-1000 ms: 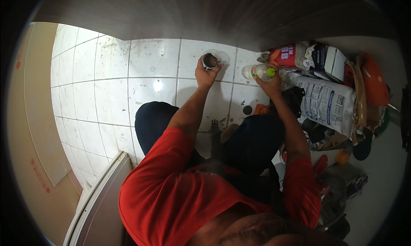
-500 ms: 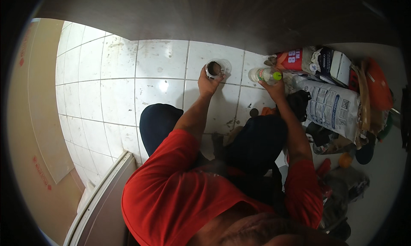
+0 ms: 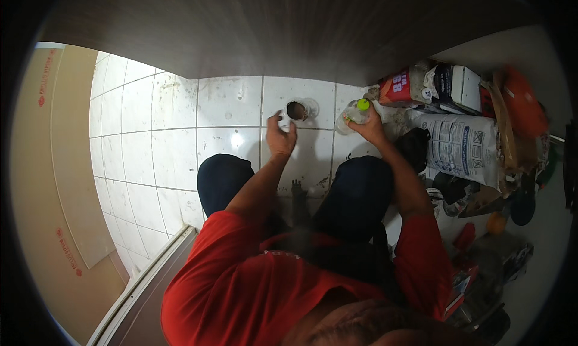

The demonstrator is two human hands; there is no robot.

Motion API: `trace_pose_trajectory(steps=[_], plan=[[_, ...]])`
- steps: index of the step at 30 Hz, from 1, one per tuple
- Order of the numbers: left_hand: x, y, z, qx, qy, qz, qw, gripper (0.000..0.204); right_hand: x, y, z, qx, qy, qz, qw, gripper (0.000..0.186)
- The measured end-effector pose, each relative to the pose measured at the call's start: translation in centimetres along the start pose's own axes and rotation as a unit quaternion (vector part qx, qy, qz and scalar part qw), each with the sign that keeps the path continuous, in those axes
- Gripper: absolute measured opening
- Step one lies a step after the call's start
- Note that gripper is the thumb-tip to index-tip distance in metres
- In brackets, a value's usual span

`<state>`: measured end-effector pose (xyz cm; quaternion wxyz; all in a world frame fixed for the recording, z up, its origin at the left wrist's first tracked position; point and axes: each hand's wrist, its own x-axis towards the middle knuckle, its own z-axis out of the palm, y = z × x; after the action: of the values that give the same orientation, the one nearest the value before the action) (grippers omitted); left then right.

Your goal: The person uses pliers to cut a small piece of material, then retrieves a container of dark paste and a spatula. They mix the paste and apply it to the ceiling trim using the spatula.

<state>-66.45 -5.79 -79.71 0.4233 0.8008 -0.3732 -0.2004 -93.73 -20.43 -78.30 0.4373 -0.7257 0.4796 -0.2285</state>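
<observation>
I crouch over a white tiled floor (image 3: 174, 147), knees apart, in a red shirt. My left hand (image 3: 280, 136) hovers with fingers spread just below a small clear cup (image 3: 297, 110) with dark contents that stands on the tiles near the dark wall; the hand does not touch it. My right hand (image 3: 368, 127) grips a clear plastic bottle with a green cap (image 3: 355, 114), held tilted just above the floor to the right of the cup.
Bags and sacks (image 3: 463, 144) are piled at the right, among them a red and white pack (image 3: 402, 87), an orange thing (image 3: 521, 105) and other clutter. A dark wall (image 3: 289, 33) runs along the far side. Beige boards (image 3: 54, 165) lean at the left.
My left hand has let go of the cup, which now stands on the tiles, and drawn back a little. My right hand still holds the bottle.
</observation>
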Motion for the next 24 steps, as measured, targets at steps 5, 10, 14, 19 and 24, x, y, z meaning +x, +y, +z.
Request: trace_pose_trajectory(steps=[5,10,14,19,24], plan=[[0.9,12.4,-1.6,-0.137,-0.118,0.193,0.964,0.038,0.8,-4.9,-0.9,0.003,-0.161,-0.019,0.987,0.086],[1.5,14.7,-1.2,-0.187,-0.237,0.187,0.935,0.022,1.1,-8.1,-1.1,-0.084,-0.249,-0.085,0.961,0.088],[1.2,14.1,-1.7,-0.227,-0.143,0.177,0.947,0.013,2.1,-11.2,-1.2,-0.072,-0.293,-0.067,0.951,0.085],[1.9,13.6,-2.6,-0.219,-0.003,0.207,0.954,0.012,2.4,-13.4,0.5,-0.063,-0.295,-0.058,0.952,0.082],[3.9,13.8,-2.5,-0.207,0.029,0.179,0.961,0.013,2.9,-13.5,1.7,0.007,-0.294,-0.004,0.956,0.083]])
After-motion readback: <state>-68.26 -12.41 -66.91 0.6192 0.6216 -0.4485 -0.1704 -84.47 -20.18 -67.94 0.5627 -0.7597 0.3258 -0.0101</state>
